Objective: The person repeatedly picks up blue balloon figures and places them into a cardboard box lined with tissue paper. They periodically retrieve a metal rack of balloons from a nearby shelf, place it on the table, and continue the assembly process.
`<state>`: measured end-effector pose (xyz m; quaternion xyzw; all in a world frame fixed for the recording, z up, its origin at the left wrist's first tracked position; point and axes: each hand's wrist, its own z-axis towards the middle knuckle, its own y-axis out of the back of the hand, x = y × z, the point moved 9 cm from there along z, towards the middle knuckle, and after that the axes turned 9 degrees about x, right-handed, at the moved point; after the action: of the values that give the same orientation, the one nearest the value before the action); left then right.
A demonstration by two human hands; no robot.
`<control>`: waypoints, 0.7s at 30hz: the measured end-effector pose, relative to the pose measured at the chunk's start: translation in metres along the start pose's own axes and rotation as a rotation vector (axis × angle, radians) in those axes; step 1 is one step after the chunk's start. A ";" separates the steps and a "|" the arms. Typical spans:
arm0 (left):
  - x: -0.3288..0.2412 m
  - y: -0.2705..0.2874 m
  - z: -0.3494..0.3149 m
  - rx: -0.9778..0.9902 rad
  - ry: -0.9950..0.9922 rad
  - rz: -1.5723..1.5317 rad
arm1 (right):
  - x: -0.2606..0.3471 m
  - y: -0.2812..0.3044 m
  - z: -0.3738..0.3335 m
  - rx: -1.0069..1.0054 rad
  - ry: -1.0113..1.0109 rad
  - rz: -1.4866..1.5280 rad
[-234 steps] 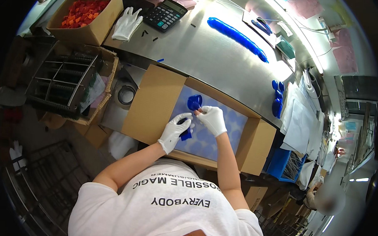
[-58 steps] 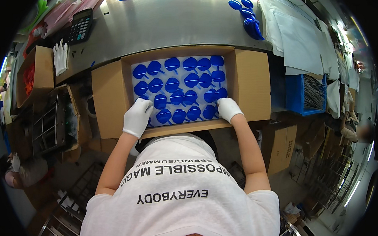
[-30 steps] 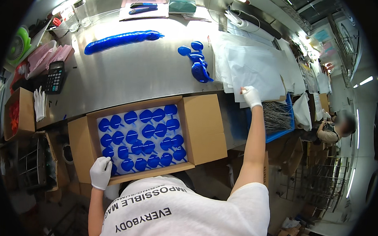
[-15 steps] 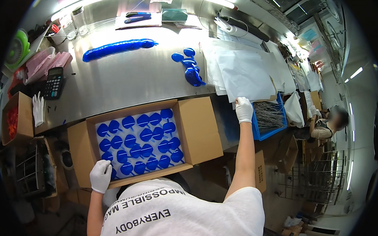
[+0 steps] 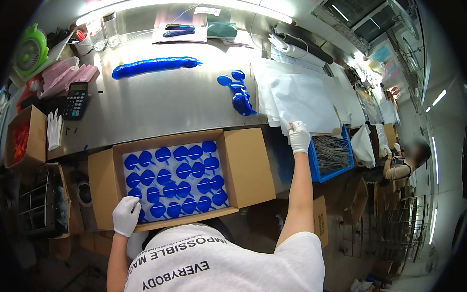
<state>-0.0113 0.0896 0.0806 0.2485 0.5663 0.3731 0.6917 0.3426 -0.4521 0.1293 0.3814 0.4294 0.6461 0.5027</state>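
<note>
My right hand (image 5: 299, 137), in a white glove, pinches the near edge of a white sheet (image 5: 302, 99) on a stack at the right of the bench. Before me a cardboard box (image 5: 252, 170) stands with its flaps spread. Inside it, several round blue pieces with short stems (image 5: 183, 170) lie in rows on a white layer. My left hand (image 5: 125, 216), also gloved, is at the box's near left corner with its fingers curled closed. What those fingers hold, if anything, is hidden.
On the metal bench (image 5: 158, 105) lie a long blue bundle (image 5: 156, 67), a smaller blue bunch (image 5: 239, 94), a calculator (image 5: 75, 100) and a stapler (image 5: 179, 30). A blue crate (image 5: 322, 175) of thin grey sticks stands beside my right hand. A co-worker (image 5: 401, 167) is at far right.
The view has shifted slightly, so the bench things sit a little lower and further right. My right hand keeps its pinch on the sheet's edge; my left hand stays at the box corner.
</note>
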 end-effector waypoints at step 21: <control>-0.009 0.003 0.002 0.013 0.013 0.028 | -0.009 0.001 0.022 -0.002 -0.231 0.548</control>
<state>-0.0109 0.0844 0.0884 0.2583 0.5699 0.3805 0.6810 0.3644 -0.4569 0.1376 0.5538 0.2498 0.7105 0.3552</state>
